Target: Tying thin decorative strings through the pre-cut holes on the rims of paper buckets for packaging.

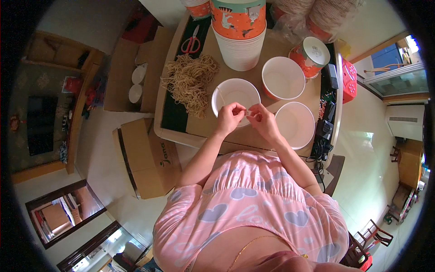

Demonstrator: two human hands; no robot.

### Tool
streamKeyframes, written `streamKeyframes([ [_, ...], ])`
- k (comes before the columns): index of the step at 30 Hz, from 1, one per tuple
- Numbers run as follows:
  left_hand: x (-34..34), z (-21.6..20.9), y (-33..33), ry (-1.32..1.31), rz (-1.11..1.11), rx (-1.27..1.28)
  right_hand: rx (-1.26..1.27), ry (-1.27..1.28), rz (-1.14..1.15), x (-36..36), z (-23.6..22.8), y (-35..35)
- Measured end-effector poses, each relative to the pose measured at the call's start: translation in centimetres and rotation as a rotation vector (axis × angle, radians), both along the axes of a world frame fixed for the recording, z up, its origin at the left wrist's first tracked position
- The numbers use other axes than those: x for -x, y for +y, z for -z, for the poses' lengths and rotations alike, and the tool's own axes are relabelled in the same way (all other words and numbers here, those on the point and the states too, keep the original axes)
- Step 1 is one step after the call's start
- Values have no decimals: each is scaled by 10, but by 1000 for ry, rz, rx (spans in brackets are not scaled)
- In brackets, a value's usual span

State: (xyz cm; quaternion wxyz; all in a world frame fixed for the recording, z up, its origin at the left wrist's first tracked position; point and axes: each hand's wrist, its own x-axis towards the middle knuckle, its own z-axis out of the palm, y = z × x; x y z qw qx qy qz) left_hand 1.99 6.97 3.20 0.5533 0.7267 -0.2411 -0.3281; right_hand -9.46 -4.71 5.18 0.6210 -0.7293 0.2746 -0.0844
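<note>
My left hand (231, 118) and my right hand (264, 122) meet over the near rim of a white paper tub (236, 90). Both are closed in a pinch, fingertips nearly touching, on a small tan bit that looks like string. A thin piece of string (220, 94) crosses the tub's inside left wall toward my left fingers. Left of the tub lies a tangled heap of tan string (192, 81). Two more open tubs stand to the right, one farther off (283, 78) and one beside my right hand (297, 124).
Red-handled scissors (191, 44) lie behind the string. A tall stack of tubs (239, 41) stands at the back, a tub with orange print (312, 52) at back right. Black adapters and cables (324, 129) line the right edge. Cardboard boxes (147, 158) sit on the floor left.
</note>
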Motion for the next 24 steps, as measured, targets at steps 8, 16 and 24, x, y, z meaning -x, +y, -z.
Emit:
streamKeyframes([
  [8,-4,1,3,-64,50,-39,315,-123,-37,0,18,-2],
  [16,-4,7,4,-81,45,-53,312,-30,-47,1,5,1],
  [24,-4,4,3,-49,49,-48,364,-106,-19,0,6,1],
])
